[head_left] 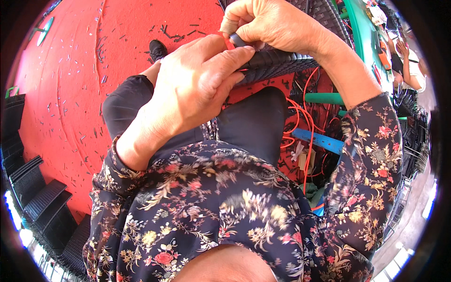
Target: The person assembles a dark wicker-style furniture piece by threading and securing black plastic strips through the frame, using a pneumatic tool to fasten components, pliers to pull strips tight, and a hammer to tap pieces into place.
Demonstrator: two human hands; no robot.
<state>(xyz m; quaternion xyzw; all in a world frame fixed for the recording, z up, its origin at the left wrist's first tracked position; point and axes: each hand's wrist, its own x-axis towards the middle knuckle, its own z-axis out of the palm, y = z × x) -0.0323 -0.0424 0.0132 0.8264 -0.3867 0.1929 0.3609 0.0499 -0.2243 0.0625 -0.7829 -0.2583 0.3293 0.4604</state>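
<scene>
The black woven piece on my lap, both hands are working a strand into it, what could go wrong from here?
The strand pinched by the right hand might slip out before it is tucked into the woven piece. The left hand covers the edge, so a missed slot may go unseen. The loose orange cords by the right knee could snag a foot.

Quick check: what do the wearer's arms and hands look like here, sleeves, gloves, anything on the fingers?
Both hands are bare, no gloves. The left hand and right hand come out of long sleeves of a dark blouse with a floral print in pink, yellow and cream; the cuffs stop short of the wrists. One fingertip of the right hand looks wrapped in a pale tape or cot. No rings or watch show.
</scene>
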